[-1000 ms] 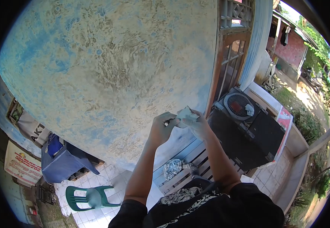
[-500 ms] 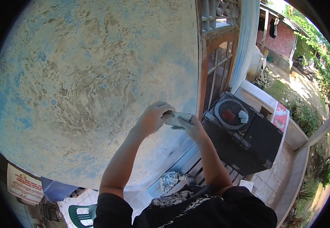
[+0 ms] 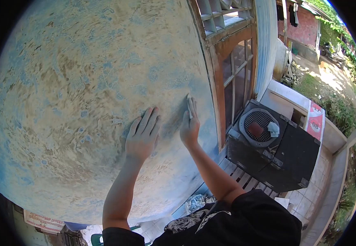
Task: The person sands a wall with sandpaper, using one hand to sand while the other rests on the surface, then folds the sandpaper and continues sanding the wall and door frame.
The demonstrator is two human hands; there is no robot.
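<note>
A patchy blue-and-cream wall [image 3: 83, 82] with worn paint is in front of me. My left hand [image 3: 142, 137] rests flat against it, fingers stretched upward, with nothing visible in it. Further right, my right hand [image 3: 189, 127] is edge-on to the wall near the window frame. Between its thumb and fingers shows the pale edge of what looks like a folded piece of sandpaper [image 3: 191, 113]; most of it is hidden by the hand.
A wooden-framed window [image 3: 237, 67] borders the wall on the right. Below it stands a black speaker box [image 3: 282, 153] with a round grille and a crumpled white scrap [image 3: 273, 129] on top. A slatted bench [image 3: 243, 177] and crumpled cloth or plastic [image 3: 195, 203] lie lower down.
My hands have parted from the folded piece they held together. The left moved down and left onto the wall; the right moved slightly left, keeping the piece. The view shifted.
</note>
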